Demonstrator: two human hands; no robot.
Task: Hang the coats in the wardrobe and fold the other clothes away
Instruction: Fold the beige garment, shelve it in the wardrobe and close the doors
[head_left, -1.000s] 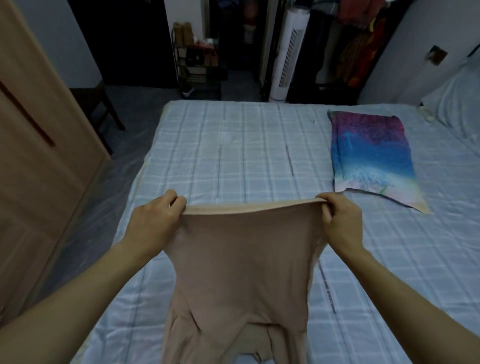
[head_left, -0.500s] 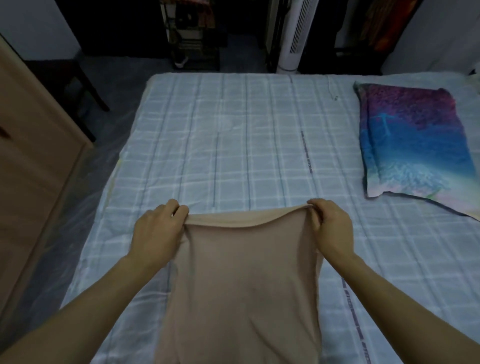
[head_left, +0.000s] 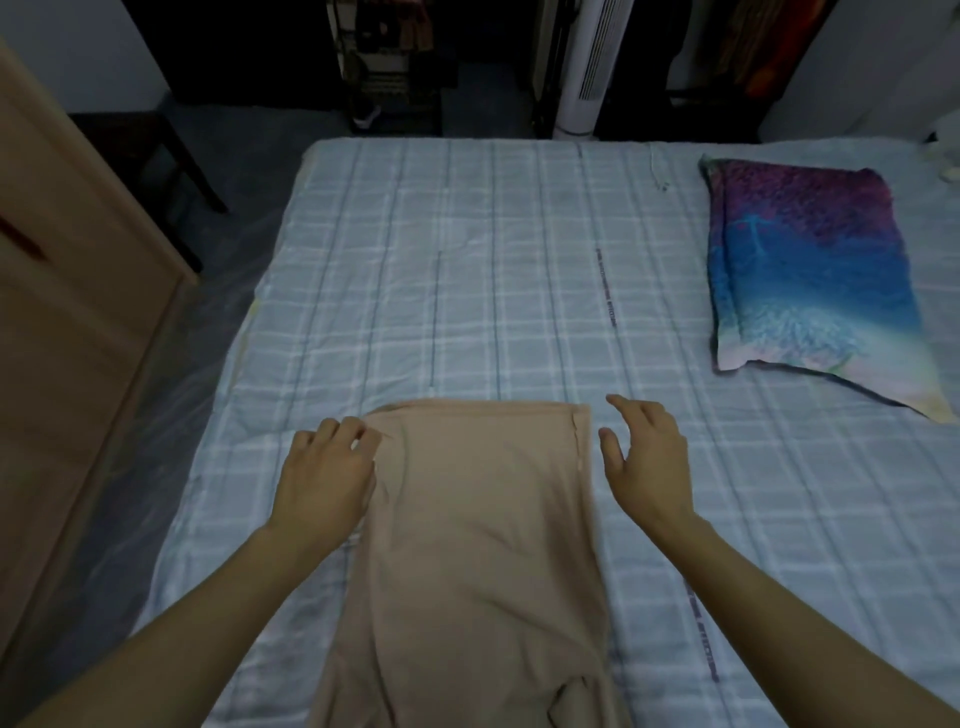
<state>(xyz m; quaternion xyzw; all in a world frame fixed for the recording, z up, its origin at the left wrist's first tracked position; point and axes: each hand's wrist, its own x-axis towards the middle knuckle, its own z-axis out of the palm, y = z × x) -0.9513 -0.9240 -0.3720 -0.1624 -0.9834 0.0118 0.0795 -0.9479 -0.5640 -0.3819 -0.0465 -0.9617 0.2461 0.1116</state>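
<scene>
I see the left hand (head_left: 324, 478) palm down with its fingers loosely curled at the top left corner of the beige garment (head_left: 478, 545), touching its edge, but I can't tell if it pinches the cloth. The garment lies flat on the checked bed (head_left: 467, 260) between both hands, top edge straight, lower part running toward me out of frame. The right hand (head_left: 649, 462) is just beside the garment's right edge, apart from it, fingers spread and relaxed, holding nothing; a patterned pillow (head_left: 805, 270) lies well off right.
</scene>
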